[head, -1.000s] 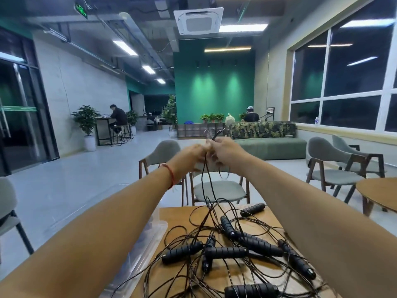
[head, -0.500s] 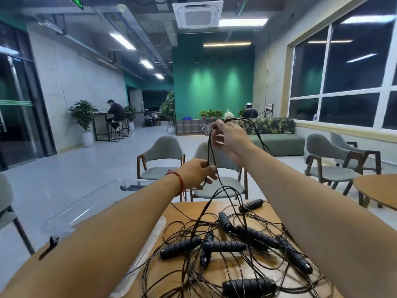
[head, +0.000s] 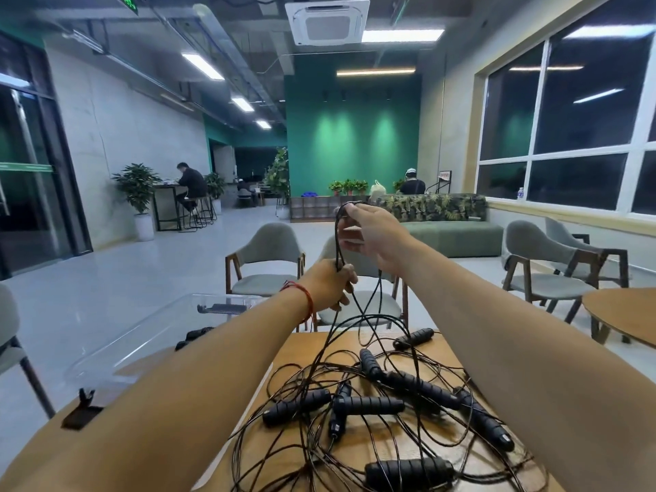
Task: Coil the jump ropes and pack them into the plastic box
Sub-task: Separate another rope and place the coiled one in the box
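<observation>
So the fingertips of the right hand are pinching the top bend of a thin black cord, held high above the light wooden table. The left hand, red string bracelet on the wrist, has its fingers curled tight round the same doubled strands a bit lower. My read: the high hand sets the loop length while the low one gathers the strands, so this looks like the very start of a coil, with nearly all the task left. Below the left fist the cord drops slack to the table and runs into a tangled heap of black jump ropes, ribbed handles lying every which way with cords crossing each other. Lifting it like that probably helps tease one rope out of the mess, though it could drag the neighbours along. The clear plastic box sits at the table's left side, partly behind the left forearm. Something dark shows through it, can't tell what. Beyond the table's far edge stand grey padded chairs with wooden frames, and to its right is a second round wooden table. Farther back there's a pale glossy floor, a green wall, a green sofa and big dark windows.
</observation>
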A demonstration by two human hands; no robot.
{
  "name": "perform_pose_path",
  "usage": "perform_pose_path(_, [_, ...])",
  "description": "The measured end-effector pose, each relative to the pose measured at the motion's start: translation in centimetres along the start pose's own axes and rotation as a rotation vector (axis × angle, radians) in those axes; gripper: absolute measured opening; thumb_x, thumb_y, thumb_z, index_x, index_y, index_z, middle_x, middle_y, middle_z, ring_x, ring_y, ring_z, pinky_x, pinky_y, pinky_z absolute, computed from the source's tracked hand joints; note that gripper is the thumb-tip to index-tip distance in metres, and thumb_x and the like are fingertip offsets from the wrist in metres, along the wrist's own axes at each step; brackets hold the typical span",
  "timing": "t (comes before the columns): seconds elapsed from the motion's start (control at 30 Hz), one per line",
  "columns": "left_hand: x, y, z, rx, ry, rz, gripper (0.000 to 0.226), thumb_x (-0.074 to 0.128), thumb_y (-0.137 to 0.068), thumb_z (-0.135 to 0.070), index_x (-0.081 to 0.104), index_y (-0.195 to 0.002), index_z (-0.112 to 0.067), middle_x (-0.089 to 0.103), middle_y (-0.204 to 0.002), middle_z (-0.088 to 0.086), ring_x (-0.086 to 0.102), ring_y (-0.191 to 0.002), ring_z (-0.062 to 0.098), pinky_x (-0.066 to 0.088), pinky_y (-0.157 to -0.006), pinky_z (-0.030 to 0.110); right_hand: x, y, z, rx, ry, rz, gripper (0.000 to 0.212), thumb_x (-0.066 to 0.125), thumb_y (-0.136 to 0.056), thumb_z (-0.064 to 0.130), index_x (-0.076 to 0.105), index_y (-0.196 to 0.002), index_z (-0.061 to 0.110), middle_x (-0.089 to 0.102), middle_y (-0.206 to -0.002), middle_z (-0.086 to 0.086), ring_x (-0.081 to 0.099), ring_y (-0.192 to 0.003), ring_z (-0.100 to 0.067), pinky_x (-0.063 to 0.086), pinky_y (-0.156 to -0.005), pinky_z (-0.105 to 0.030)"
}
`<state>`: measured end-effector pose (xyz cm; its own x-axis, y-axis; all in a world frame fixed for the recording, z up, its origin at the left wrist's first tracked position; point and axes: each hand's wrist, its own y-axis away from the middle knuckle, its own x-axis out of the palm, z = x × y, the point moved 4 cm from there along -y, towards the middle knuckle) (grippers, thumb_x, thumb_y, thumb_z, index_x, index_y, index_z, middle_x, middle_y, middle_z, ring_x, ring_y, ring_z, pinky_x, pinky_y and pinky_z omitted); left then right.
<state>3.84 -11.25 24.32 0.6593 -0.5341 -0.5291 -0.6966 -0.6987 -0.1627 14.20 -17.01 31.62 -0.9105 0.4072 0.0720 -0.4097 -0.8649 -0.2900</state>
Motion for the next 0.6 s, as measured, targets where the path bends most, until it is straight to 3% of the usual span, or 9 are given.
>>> perform_pose_path(0.07, [-0.4, -0.3, -0.5, 0.013, 0.032, -0.055, 0.038, 0.039, -0.115, -0.034, 0.064, -0.100, -0.011, 0.071, -0.095, 0.012, 0.068, -0.068, 0.021, 0.058, -0.065, 0.037, 0.2, 0.0, -0.5, -0.015, 0.135, 0.007, 0.012, 0.059, -0.108, 0.022, 0.068, -0.105, 0.015, 0.069, -0.096, -0.007, 0.066, -0.090, -0.025, 0.057, -0.082, -0.041])
perform_pose_path(0.17, [-2.3, -0.5, -2.0, 0.108, -0.014, -0.159, 0.038, 0.035, -0.116, -0.033, 0.064, -0.101, -0.012, 0.072, -0.092, 0.013, 0.067, -0.072, 0.022, 0.056, -0.061, 0.033, 0.1, 0.5, -2.5, 0.015, 0.185, 0.075, 0.008, 0.059, -0.099, 0.016, 0.066, -0.101, 0.013, 0.066, -0.102, -0.015, 0.064, -0.094, -0.034, 0.059, -0.088, -0.051])
perform_pose_path(0.27, [-4.0, -1.0, -2.9, 0.104, 0.078, -0.268, 0.037, 0.039, -0.115, -0.033, 0.064, -0.097, -0.012, 0.067, -0.087, 0.010, 0.063, -0.075, 0.022, 0.055, -0.066, 0.031, 0.4, 2.1, -4.7, 0.105, 0.151, 0.282, 0.029, 0.058, -0.100, 0.026, 0.067, -0.122, 0.010, 0.071, -0.110, -0.012, 0.069, -0.101, -0.031, 0.058, -0.092, -0.045])
perform_pose_path(0.33, [-4.6, -1.4, -3.7, 0.121, 0.200, -0.268, 0.037, 0.041, -0.116, -0.030, 0.060, -0.092, -0.010, 0.064, -0.079, 0.008, 0.059, -0.064, 0.020, 0.053, -0.057, 0.026, 0.8, 2.9, -6.1, 0.185, 0.193, 0.357, 0.039, 0.059, -0.106, 0.031, 0.064, -0.136, 0.005, 0.075, -0.122, -0.010, 0.074, -0.109, -0.034, 0.059, -0.090, -0.038])
perform_pose_path(0.43, [-5.6, -1.6, -4.8, 0.184, 0.233, -0.295, 0.032, 0.045, -0.115, -0.029, 0.059, -0.092, -0.012, 0.064, -0.074, 0.005, 0.057, -0.051, 0.012, 0.048, -0.049, 0.026, 1.5, 3.2, -6.9, 0.208, 0.320, 0.427, 0.043, 0.059, -0.108, 0.042, 0.067, -0.131, 0.006, 0.078, -0.120, -0.013, 0.073, -0.117, -0.036, 0.056, -0.095, -0.041])
perform_pose_path(0.47, [-5.9, -1.6, -4.8, 0.204, 0.257, -0.318, 0.031, 0.048, -0.114, -0.031, 0.060, -0.092, -0.012, 0.065, -0.074, 0.004, 0.058, -0.052, 0.012, 0.050, -0.051, 0.027, 1.7, 3.1, -6.8, 0.187, 0.363, 0.422, 0.042, 0.056, -0.109, 0.045, 0.069, -0.122, 0.007, 0.080, -0.111, -0.012, 0.075, -0.110, -0.035, 0.055, -0.096, -0.045])
perform_pose_path(0.53, [-6.3, -1.5, -4.5, 0.233, 0.311, -0.342, 0.032, 0.056, -0.110, -0.039, 0.063, -0.095, -0.011, 0.067, -0.077, 0.003, 0.063, -0.063, 0.014, 0.060, -0.065, 0.036, 1.6, 2.5, -6.2, 0.156, 0.321, 0.341, 0.039, 0.051, -0.112, 0.046, 0.067, -0.102, 0.011, 0.073, -0.081, -0.006, 0.073, -0.076, -0.029, 0.056, -0.099, -0.053])
perform_pose_path(0.6, [-6.0, -0.9, -3.9, 0.251, 0.408, -0.331, 0.040, 0.060, -0.104, -0.049, 0.063, -0.108, -0.009, 0.068, -0.096, 0.006, 0.068, -0.086, 0.019, 0.062, -0.086, 0.044, 1.4, 1.7, -5.4, 0.142, 0.216, 0.244, 0.036, 0.051, -0.113, 0.042, 0.060, -0.092, 0.014, 0.052, -0.066, 0.002, 0.053, -0.053, -0.014, 0.060, -0.090, -0.051])
